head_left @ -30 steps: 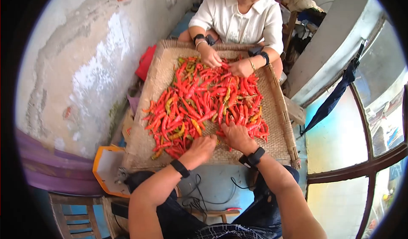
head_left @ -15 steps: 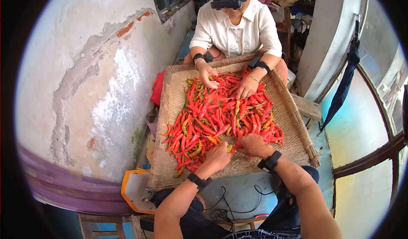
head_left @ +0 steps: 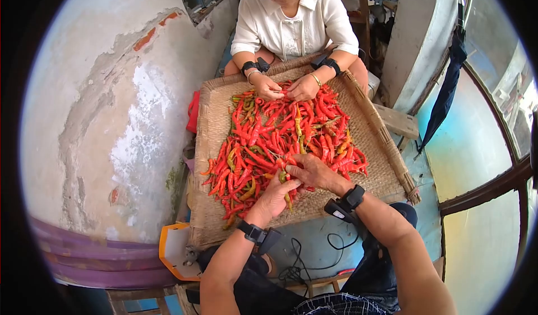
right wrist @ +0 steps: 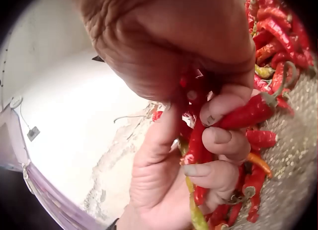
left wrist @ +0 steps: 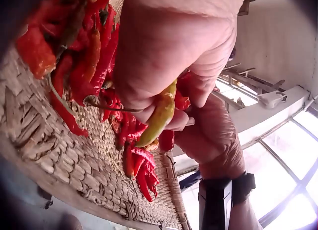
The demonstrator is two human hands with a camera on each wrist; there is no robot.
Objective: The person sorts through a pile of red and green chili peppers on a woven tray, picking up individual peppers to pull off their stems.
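Close together over the near edge of the chili pile, my two hands meet. My left hand grips a few chili peppers, among them a yellow-green chili that sticks out between its fingers. Red chilies lie in the same grasp, with a red chili between thumb and fingers in the right wrist view. Fingers curled, my right hand pinches red chilies right at the left fingertips; its palm partly hides them. Another red chili with its stem points outward beside the fingers.
A woven tray with a raised rim bears the pile. Across it, another person in a white shirt works at the chilies with both hands. An orange-edged box stands at the left; black cables run below.
My hands have come together, the right moving left and onto the left's chilies. The other person's hands, apart half a second ago, are now together near the far rim.
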